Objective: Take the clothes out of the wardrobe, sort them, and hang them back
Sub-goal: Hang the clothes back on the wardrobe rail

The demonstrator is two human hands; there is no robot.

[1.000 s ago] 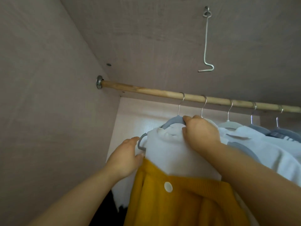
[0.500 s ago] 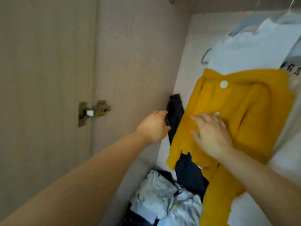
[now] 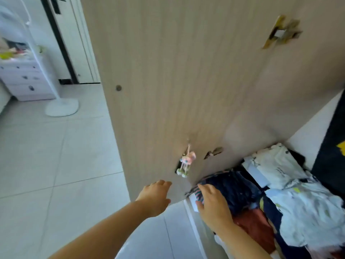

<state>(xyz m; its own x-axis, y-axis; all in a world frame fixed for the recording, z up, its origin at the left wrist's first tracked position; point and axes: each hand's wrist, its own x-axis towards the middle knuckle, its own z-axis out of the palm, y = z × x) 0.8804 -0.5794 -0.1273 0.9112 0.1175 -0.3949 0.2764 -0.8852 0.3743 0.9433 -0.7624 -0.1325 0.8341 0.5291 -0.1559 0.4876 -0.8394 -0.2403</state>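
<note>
I look down at the wardrobe floor, where a heap of loose clothes lies: a dark navy garment (image 3: 233,187), a rust-red piece (image 3: 255,227) and pale printed white fabric (image 3: 276,165). My right hand (image 3: 212,206) rests with spread fingers on the front edge of the navy garment; no closed grip shows. My left hand (image 3: 155,195) hovers open, holding nothing, in front of the open wardrobe door (image 3: 177,81). A dark hanging garment with a yellow patch (image 3: 332,150) shows at the right edge. The rail and hangers are out of view.
The wooden door stands open at centre, with a brass hinge (image 3: 281,32) and a small pink toy charm (image 3: 186,163) hanging on it. To the left lie pale floor tiles (image 3: 46,156), a white fan stand (image 3: 61,107) and a white drawer unit (image 3: 24,79).
My view swung down from the rail and hung clothes to the wardrobe floor. Both hands left the yellow cardigan and dropped; the right one now lies on the navy garment in the pile.
</note>
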